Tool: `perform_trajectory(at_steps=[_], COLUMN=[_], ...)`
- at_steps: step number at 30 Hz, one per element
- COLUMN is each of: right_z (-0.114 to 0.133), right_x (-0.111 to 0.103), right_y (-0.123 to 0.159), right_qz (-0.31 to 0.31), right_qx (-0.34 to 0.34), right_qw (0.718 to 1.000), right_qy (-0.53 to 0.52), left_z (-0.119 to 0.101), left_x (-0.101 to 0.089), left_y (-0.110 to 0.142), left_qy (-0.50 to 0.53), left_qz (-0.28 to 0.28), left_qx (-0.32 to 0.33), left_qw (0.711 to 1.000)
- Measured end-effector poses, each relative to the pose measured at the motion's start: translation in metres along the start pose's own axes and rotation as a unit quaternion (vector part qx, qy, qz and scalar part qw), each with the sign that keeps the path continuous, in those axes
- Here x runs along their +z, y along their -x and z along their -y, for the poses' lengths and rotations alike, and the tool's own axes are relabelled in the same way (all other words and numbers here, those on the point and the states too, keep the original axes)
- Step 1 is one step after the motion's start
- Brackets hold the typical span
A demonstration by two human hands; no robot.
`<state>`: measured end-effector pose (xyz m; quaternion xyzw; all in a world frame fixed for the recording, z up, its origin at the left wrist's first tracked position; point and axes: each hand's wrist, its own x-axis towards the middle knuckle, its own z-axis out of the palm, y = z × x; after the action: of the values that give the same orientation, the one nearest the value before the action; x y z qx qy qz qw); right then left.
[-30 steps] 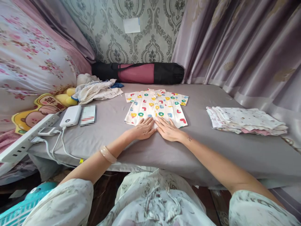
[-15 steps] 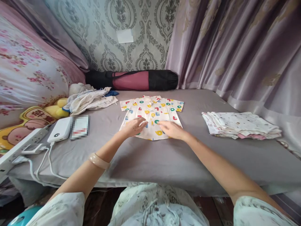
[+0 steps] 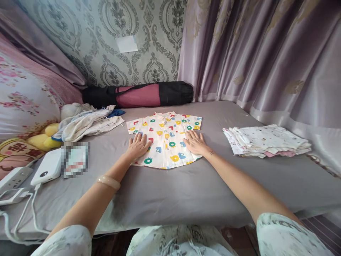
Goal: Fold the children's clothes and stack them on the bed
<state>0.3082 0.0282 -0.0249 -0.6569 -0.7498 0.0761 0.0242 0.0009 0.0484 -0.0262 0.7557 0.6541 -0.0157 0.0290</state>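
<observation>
A small white short-sleeved shirt (image 3: 166, 149) with a bright red, yellow, green and blue print lies face up, spread out, its collar toward the wall. My left hand (image 3: 139, 145) rests flat on the shirt's left side, fingers apart. On the opposite side, my right hand (image 3: 195, 143) lies flat with its fingers spread over the side edge below the sleeve. Neither hand grips the cloth. Parts of both side edges are hidden under my hands.
The shirt is on a grey sheet (image 3: 165, 195). To the right sits a stack of folded printed cloths (image 3: 269, 138). Rumpled clothes (image 3: 90, 124), a white power bank (image 3: 48, 167) with cables and a power strip (image 3: 16, 177) are on the left. A rolled mat bag (image 3: 138, 95) lies along the wall.
Both hands have moved apart, from above the shirt's middle out to its two sides, and now lie flat. The head view has turned slightly right.
</observation>
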Motion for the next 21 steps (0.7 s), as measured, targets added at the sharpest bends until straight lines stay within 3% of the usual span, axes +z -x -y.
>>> perform_trajectory(at_steps=[4, 7, 13, 21], right_z=[0.0, -0.002, -0.01, -0.011], right_x=[-0.011, -0.012, 0.001, 0.002], right_y=[-0.012, -0.029, -0.049, -0.05], right_qz=[-0.051, -0.085, -0.007, -0.008], right_qx=[-0.01, 0.007, 0.031, 0.034], right_qw=[0.999, 0.996, 0.999, 0.999], right_qy=[0.012, 0.018, 0.01, -0.004], left_z=[0.0, 0.0, 0.006, 0.008], left_x=[-0.014, -0.013, 0.01, 0.012], left_y=[-0.018, -0.038, -0.061, -0.063], left_qy=[0.003, 0.012, 0.024, 0.003], left_qz=[-0.046, -0.089, -0.035, 0.003], left_qx=[-0.023, -0.04, -0.026, -0.041], left_qw=[0.999, 0.995, 0.999, 0.999])
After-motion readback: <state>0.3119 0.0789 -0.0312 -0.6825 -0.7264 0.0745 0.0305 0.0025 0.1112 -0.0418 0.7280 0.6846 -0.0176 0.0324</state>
